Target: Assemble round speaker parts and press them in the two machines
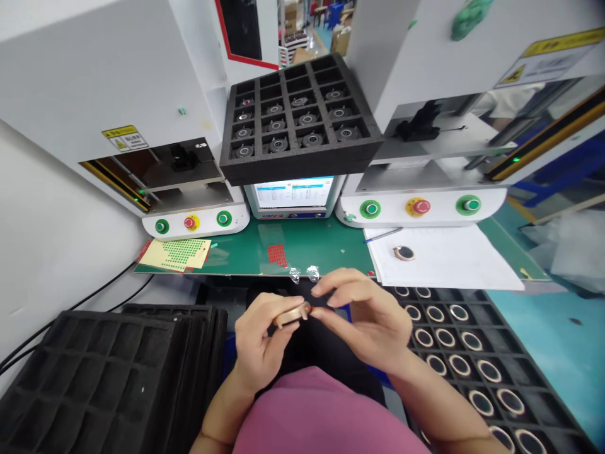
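Observation:
My left hand (262,334) pinches a gold-coloured watch case (292,314) on edge between thumb and fingers, above my lap. Close to its right side is my right hand (371,315), thumb and fingers spread apart. A tiny red piece (311,309) shows at the right thumb tip, by the case's edge; whether it sticks to the thumb or the case I cannot tell. Beyond my hands, two small clear plastic films (312,272) lie at the table's front edge. A sheet of red stickers (277,255) lies behind them on the green table (326,243).
Two white press machines (189,223) with buttons flank a screen (293,194). Over it sits a black foam tray (302,165) of watch parts. Another watch (404,253) rests on white paper (454,261). Trays of watches (445,338) stand right, stacked foam trays (94,372) left.

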`<state>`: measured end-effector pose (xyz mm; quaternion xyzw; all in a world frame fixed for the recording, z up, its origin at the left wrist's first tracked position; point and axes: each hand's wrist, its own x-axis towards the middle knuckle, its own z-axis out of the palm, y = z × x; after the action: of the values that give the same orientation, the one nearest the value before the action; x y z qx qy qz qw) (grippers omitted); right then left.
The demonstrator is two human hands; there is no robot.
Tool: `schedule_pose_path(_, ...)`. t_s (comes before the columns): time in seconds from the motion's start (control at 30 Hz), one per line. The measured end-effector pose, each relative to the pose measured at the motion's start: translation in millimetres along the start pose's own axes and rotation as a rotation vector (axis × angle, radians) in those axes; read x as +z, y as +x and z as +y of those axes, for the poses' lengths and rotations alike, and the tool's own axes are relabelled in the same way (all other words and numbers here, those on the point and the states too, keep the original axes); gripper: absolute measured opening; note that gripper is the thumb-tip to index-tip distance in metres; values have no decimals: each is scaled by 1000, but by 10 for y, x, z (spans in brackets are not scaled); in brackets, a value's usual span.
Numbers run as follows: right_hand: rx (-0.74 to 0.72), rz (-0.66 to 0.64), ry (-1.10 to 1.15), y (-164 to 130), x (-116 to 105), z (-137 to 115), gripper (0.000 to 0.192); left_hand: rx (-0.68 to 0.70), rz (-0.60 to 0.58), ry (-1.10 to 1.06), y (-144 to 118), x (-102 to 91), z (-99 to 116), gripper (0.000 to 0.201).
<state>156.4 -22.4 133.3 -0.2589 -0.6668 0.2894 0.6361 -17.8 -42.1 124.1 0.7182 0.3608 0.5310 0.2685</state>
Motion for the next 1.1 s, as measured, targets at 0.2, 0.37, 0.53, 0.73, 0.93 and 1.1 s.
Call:
schedule_pose_path(0.2,-32,68,-45,-16,32,-13,21,-3,44,-8,-33,7,-74,25)
schedule_pose_path(0.37,-154,77,-266,-74,26,-24,25,7,91,28,-61,110,-90,26)
schedule_pose_path(0.53,-209,98,-440,-153,46,-1,33,-12,90,40,-62,174,-61,24)
schedule_pose_path(0.73,-247,105,-523,-150,56,22,37,-80,88,58,-27,253,-18,19)
schedule_pose_path(0.93,-259,56,-448,-257,73,-24,33,-285,504,0,175,224,-141,17)
schedule_pose_path(1.1,-117,115,-324,-506,2,226,26,-564,517,-522,351,173,-209,33)
